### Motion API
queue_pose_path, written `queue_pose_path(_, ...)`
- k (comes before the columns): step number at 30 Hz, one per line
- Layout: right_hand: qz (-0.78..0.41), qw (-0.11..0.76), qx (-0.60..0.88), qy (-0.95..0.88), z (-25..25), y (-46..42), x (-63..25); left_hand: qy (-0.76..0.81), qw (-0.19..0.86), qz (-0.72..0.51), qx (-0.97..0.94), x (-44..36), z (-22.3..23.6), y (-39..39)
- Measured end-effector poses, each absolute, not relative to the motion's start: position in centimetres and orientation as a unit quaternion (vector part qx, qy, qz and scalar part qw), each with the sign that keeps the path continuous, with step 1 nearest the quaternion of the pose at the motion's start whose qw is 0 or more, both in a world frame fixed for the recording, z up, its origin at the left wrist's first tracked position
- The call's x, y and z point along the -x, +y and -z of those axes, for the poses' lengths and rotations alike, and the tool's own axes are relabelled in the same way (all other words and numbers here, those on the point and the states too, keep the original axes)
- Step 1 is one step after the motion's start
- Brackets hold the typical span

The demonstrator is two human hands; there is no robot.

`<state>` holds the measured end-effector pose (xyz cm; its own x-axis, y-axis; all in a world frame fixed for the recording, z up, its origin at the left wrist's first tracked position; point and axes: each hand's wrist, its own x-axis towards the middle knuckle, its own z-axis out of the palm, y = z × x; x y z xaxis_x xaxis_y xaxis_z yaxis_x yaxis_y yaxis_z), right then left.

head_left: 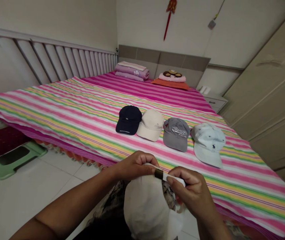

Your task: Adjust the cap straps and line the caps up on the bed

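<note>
Beside the bed [82,113], holds the white cap [145,203] with its strap [174,180] pinched in left grip [139,165] and right grip [192,186], running crosswise, dipping rightward; has four caps [176,135] ahead, rowed across the bed.

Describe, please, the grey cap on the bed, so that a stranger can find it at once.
On the bed, look at the striped sheet, where caps lie in a row. The grey cap is third from left, between the cream cap and the pale cap. Only it has large white script, "Always", across its front.
</note>
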<state>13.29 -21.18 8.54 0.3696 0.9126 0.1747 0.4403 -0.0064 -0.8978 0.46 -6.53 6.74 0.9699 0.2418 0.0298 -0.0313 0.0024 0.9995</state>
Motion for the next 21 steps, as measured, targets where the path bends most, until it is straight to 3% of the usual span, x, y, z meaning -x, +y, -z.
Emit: queue_pose_path(21,-0.292,0.511,0.654,-0.475,-7.4,-20.6,-13.3,0.093,0.730,-0.153,-0.659,-0.7,-6.3,-7.3)
